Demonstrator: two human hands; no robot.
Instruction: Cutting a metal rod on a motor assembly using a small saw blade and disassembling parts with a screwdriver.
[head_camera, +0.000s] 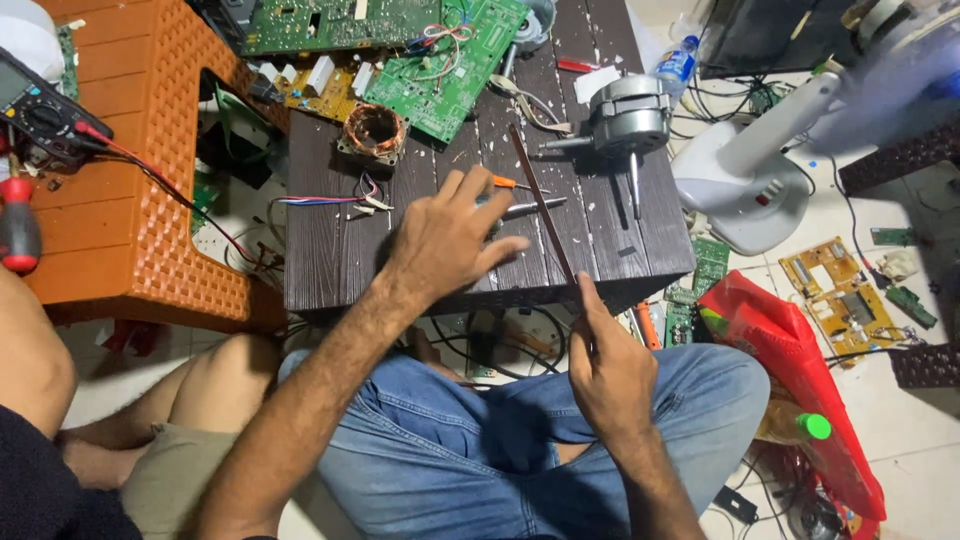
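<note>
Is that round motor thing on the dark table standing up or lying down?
Lying down. The fan motor rests on its side on the dark table, its shaft pointing sideways along the tabletop.

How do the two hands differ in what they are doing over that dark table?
The left hand is spread open, fingers splayed, palm down above the dark table; the right hand is closed around the lower end of a thin dark rod. The left hand reaches out over the tabletop near a small screwdriver; the right hand sits nearer the body, above the jeans. Both are bare.
</note>
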